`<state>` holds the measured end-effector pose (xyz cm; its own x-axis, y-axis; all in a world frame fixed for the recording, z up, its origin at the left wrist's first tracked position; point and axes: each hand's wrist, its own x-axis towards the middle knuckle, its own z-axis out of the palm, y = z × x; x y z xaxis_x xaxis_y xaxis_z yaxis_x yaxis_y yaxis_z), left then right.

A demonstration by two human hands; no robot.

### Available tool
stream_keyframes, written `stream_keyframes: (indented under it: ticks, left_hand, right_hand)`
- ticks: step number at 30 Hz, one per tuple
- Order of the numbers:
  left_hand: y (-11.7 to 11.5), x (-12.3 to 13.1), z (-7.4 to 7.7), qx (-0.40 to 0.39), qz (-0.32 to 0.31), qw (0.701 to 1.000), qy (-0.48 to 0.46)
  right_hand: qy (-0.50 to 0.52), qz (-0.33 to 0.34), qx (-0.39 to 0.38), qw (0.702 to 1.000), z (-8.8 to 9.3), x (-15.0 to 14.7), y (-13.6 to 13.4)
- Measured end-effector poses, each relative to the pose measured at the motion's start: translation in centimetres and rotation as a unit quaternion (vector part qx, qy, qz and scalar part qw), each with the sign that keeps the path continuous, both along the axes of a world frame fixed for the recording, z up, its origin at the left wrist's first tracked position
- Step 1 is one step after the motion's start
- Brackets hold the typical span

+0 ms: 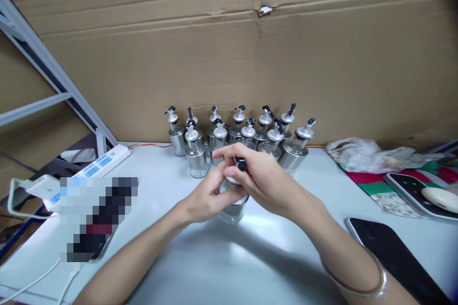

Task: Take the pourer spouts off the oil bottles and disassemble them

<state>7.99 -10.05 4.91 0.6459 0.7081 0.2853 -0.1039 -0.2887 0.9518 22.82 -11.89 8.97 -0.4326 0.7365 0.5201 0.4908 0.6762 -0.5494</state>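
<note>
A glass oil bottle (233, 214) with a metal sleeve stands upright on the table in front of me. My left hand (209, 193) is wrapped round its neck and upper part. From above and the right, my right hand (259, 174) closes on the pourer spout (241, 165) at its top; a black flap shows between thumb and fingers. My fingers hide most of the bottle's neck and the spout's base. Just behind, several more oil bottles (196, 156) stand in two rows, each with a silver pourer and black flap.
Cardboard (250, 66) forms the back wall. At left lie a white power strip (116, 153) and a partly blurred dark device with cables. To the right are a black phone-like slab (393, 252), a plastic bag (368, 155), a patterned cloth (390, 198) and another device (408, 186).
</note>
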Motion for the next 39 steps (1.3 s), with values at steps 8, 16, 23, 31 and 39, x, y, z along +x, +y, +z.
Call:
stream_keyframes:
  ticks: [8,16,23,31,39]
  left_hand:
    - [-0.7,0.5,-0.7,-0.008,0.035,0.999,-0.007]
    - [-0.5,0.6,-0.6,0.013,0.065,0.998,0.004]
    - [-0.4,-0.2,0.7,0.087,0.05,0.994,0.052]
    - [-1.7,-0.8,3.0,0.229,-0.021,0.96,0.158]
    - [0.8,-5.0,4.8,0.198,0.188,0.961,-0.036]
  right_hand:
    - [0.079,-0.006,-0.075,0.994,-0.6,-0.1,0.0]
    - [0.129,-0.049,-0.001,0.99,-1.5,-1.1,-0.1]
    - [0.198,-0.046,-0.065,0.977,-0.8,-1.7,-1.2]
    - [0.388,0.009,-0.224,0.894,1.1,-0.8,-0.8]
    - [0.55,0.006,-0.215,0.807,2.4,2.7,0.0]
